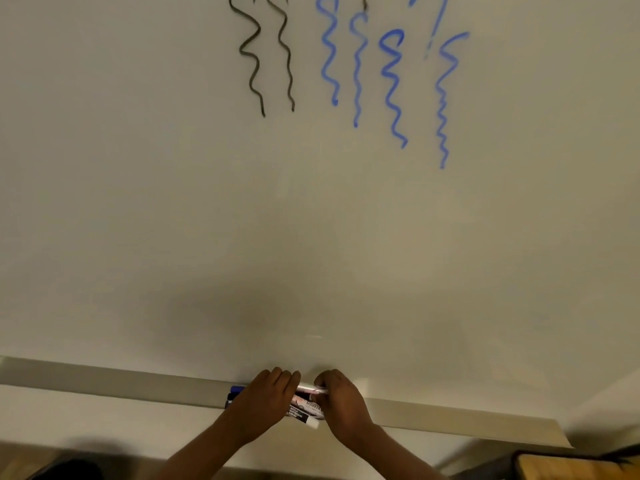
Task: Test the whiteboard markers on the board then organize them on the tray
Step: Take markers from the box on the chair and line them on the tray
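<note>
A white board [311, 220] fills the view, with two black and several blue squiggles [391, 81] near its top. Along its bottom edge runs a grey tray [121, 386]. Several white-barrelled markers [306, 407] lie bunched side by side on the tray, blue caps [235, 391] poking out to the left. My left hand [266, 403] lies over the bundle's left part with its fingers curled around it. My right hand [341, 400] grips the bundle's right end. Most of each marker is hidden under my hands.
The tray stretches left and right of the markers [467, 420]. Below it is a pale wall strip [104, 420]. A dark-edged wooden object [571, 465] sits at the bottom right corner, and a dark shape [69, 469] lies at the bottom left.
</note>
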Demonstrator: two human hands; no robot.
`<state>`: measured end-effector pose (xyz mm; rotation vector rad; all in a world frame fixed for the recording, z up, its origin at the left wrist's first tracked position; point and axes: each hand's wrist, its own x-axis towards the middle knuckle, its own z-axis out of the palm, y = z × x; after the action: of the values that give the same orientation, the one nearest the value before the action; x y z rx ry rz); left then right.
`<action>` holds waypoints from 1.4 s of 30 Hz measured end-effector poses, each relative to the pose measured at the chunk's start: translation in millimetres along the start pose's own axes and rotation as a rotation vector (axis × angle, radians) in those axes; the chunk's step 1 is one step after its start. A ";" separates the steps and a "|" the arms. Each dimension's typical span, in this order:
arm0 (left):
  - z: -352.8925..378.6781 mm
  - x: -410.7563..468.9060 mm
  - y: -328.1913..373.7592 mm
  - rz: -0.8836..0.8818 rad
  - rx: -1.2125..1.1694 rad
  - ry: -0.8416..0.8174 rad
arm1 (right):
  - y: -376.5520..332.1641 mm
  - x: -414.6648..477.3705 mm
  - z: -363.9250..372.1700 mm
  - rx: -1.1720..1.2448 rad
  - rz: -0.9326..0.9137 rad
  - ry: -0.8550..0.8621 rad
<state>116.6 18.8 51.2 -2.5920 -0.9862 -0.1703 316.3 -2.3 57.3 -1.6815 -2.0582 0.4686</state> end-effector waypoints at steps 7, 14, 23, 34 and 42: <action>-5.4 13.6 19.0 -0.026 -0.061 -0.123 | 24.5 2.0 -8.5 0.086 -0.020 -0.037; 2.9 23.9 37.0 -0.052 -0.147 -0.265 | 64.5 -10.4 -14.3 0.181 -0.010 -0.070; 14.8 17.8 34.9 -0.208 -0.148 -0.322 | 139.5 -27.0 -19.8 0.153 0.085 0.045; 22.0 18.6 37.9 -0.365 -0.173 -0.333 | 188.3 -51.6 -0.4 0.097 0.187 0.084; 18.6 21.6 38.4 -0.439 -0.248 -0.391 | 196.2 -51.5 8.1 0.048 0.147 0.022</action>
<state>157.9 12.6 27.9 -2.6412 -1.7723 0.1195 483.4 -12.6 -57.7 -1.8092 -1.9008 0.5391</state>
